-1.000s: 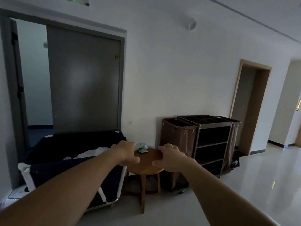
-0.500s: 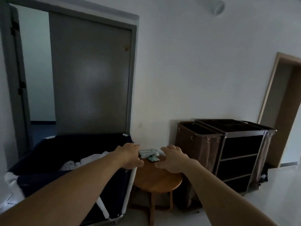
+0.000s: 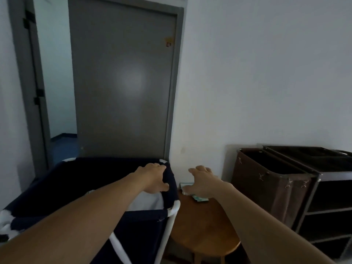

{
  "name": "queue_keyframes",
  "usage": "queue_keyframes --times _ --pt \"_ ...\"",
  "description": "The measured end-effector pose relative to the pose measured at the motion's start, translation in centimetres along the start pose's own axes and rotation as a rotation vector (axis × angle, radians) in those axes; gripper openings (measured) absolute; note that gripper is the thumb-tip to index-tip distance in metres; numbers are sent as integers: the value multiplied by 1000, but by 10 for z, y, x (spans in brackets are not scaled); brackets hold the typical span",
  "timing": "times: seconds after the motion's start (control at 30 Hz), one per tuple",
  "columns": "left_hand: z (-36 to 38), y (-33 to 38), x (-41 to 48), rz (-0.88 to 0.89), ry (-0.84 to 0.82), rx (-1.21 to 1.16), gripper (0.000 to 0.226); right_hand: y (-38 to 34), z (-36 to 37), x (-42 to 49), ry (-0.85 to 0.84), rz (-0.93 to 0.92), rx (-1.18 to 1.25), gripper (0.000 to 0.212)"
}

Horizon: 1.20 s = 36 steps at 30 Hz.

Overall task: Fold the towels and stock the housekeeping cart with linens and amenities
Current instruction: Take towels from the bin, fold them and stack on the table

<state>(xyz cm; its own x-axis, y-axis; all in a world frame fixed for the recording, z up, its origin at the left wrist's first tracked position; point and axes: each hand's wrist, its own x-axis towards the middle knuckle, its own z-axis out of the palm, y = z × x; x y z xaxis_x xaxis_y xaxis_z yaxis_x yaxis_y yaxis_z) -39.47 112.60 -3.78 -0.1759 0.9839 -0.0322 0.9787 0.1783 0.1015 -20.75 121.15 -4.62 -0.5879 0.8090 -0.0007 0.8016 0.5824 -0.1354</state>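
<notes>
Over round wooden table [image 3: 205, 231], right hand [image 3: 202, 182] hovers; fingers [image 3: 200, 169] spread.

The right grip [image 3: 202, 182] sits over the little pale green-and-white packets [image 3: 200, 199] on the round wooden worktop [image 3: 205, 229], so only their edges peek out, and the print's way too small to read. The left forearm [image 3: 85, 216] blocks most of the white linen [image 3: 147, 202] inside the navy fabric laundry bin with a white tube frame [image 3: 144, 223]. Can't tell if the left grip [image 3: 154, 180] actually touches its rim. The dark brown shelved housekeeping cart [image 3: 327, 189] runs off the right edge, and the worktop's legs run off the bottom. The tiny orange sticker [image 3: 168, 41] on the grey door [image 3: 122, 82] is unreadable.
</notes>
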Motion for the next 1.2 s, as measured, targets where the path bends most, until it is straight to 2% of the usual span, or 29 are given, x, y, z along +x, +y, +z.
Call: queue_keyframes --times 0.37,0.53,0.87,1.2 --pt "-6 -106 166 29 -3 -26 81 -23 17 185 -13 -3 -11 80" --pt "15 -138 226 -1 -58 -38 82 -19 39 254 -97 -5 -22 86" --pt "64 -181 357 -195 -143 -110 77 4 94 411 -232 -141 22 90" --pt "140 -252 438 -340 -308 -186 88 -3 169 537 -443 -214 56 89"
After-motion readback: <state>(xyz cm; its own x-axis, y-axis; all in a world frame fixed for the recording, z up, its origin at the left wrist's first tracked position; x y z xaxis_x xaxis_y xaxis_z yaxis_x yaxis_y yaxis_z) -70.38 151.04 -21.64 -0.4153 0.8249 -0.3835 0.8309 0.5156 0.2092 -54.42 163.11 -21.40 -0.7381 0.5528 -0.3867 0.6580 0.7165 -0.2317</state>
